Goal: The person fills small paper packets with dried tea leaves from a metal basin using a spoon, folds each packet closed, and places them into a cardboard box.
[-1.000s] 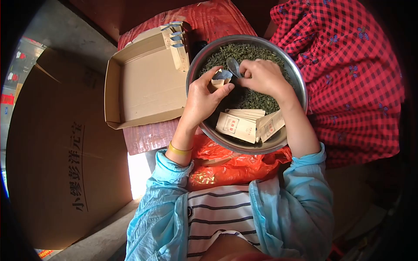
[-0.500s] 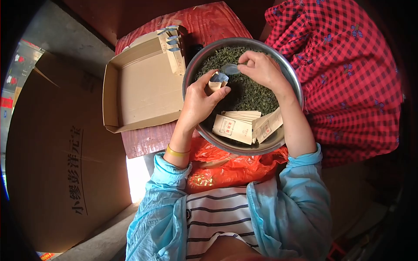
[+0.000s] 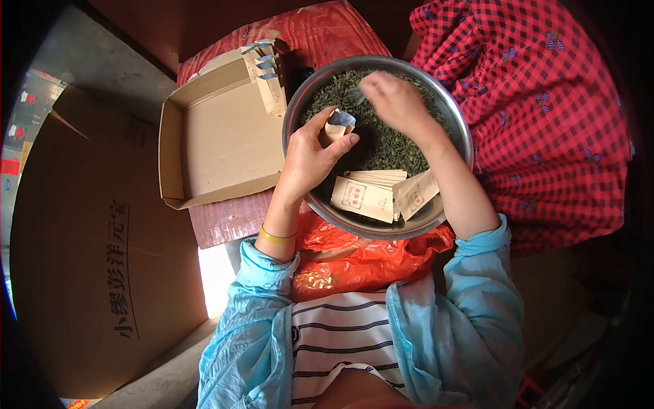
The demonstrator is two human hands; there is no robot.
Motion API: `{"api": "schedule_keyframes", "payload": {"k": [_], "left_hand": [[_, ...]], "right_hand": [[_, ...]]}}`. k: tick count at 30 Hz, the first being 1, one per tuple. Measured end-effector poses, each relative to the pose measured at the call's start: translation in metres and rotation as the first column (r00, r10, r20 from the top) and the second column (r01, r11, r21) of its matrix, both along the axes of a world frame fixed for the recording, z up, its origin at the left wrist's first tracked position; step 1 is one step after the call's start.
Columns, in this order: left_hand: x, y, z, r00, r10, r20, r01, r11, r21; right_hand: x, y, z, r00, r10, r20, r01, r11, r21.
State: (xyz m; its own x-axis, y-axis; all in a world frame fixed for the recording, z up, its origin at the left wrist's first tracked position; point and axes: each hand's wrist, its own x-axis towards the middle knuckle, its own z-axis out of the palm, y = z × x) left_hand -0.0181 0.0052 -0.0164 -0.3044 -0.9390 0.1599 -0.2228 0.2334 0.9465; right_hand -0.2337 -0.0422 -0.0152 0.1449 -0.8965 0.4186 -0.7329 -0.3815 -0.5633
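Observation:
My left hand is closed round a small paper packet, whose top stands open with a silvery lining. Above the dried leaves, my right hand grips a spoon, smeared by motion, its bowl pointing left towards the packet. Both hands are over a wide metal basin of dark green dried leaves, which look like tea. Flat printed paper packets lie fanned at the basin's near side, and more packets lean by its wall.
Left of the basin, a shallow cardboard box holds several upright packets along its right side. A red wooden surface supports it. A red plastic bag lies below the basin; red checked cloth hangs at right, a large carton stands left.
My right hand has moved slightly left and up with the spoon, away from the packet's mouth. The left hand keeps the packet in nearly the same place, tilted a little differently.

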Motion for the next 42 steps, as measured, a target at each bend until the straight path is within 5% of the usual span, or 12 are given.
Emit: {"api": "schedule_keyframes", "payload": {"k": [3,8,14,16,19,22,26,31,34,38,42], "left_hand": [[0.000,0.000,0.001,0.999,0.011,0.035,-0.012,0.999,0.036],[0.000,0.000,0.002,1.000,-0.007,-0.002,0.007,1.000,0.001],[0.000,-0.001,0.001,0.999,0.005,0.044,-0.004,1.000,-0.012],[-0.001,-0.001,-0.002,0.999,0.020,0.041,-0.019,1.000,-0.017],[0.001,-0.003,-0.004,0.999,0.019,0.049,-0.019,1.000,-0.007],[0.000,-0.004,-0.005,0.999,0.010,0.051,-0.010,1.000,-0.006],[-0.001,0.000,0.005,0.998,0.014,0.054,-0.014,1.000,-0.001],[-0.002,0.001,0.001,0.998,0.035,0.047,-0.034,0.999,-0.034],[-0.002,0.001,-0.001,0.998,0.035,0.045,-0.034,0.999,-0.021],[-0.002,0.001,0.000,0.999,0.030,0.025,-0.030,1.000,-0.001],[-0.001,0.002,0.006,0.997,0.023,0.071,-0.020,0.999,-0.042]], "right_hand": [[0.009,0.003,-0.007,0.997,0.071,0.013,-0.072,0.989,0.128],[-0.008,-0.012,0.000,0.932,-0.089,0.352,-0.039,0.939,0.341],[-0.004,0.011,0.033,0.803,-0.057,0.593,-0.051,0.985,0.164],[0.001,0.014,0.032,0.836,0.060,0.546,-0.109,0.992,0.058],[0.016,0.026,0.037,0.959,0.164,0.230,-0.121,0.975,-0.187],[0.021,0.028,0.043,0.952,0.293,-0.088,-0.297,0.816,-0.496],[0.017,0.035,0.055,0.981,0.150,-0.124,-0.195,0.781,-0.593],[0.003,0.014,0.029,0.984,-0.090,-0.152,0.028,0.929,-0.369],[0.010,0.011,0.012,0.982,-0.065,-0.175,0.105,0.967,0.232],[0.005,0.003,0.002,0.989,-0.144,-0.016,0.144,0.955,0.258],[-0.013,-0.002,0.013,0.977,-0.189,0.097,0.185,0.981,0.052]]}}
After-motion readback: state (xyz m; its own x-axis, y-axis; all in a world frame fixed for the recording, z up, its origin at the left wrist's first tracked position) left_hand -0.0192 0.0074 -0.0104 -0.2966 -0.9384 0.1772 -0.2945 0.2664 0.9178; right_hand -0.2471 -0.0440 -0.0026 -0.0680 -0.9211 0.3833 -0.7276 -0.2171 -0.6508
